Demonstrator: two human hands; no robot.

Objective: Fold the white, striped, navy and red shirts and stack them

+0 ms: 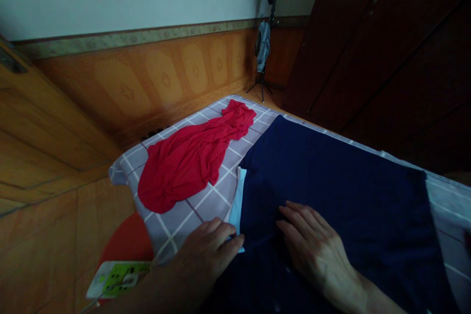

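Observation:
A dark navy garment (331,176) lies spread flat over the bed, with a narrow light-blue strip (238,201) showing along its left edge. The fingers of my left hand (211,248) are closed at the lower end of that strip, thumb over the cloth and fingertips bent around the edge. My right hand (314,248) rests on the navy cloth, palm down with fingers stretched out. Beyond my left hand lies a crumpled red garment (187,157), apart from the navy one. The near part of the navy cloth is in deep shadow.
The bed has a grey checked sheet (200,203). At its near left corner, a red stool (127,240) carries a white and green power strip (117,277) with a plug in it. A coat stand (263,78) with clothes and a dark wardrobe (353,49) stand behind.

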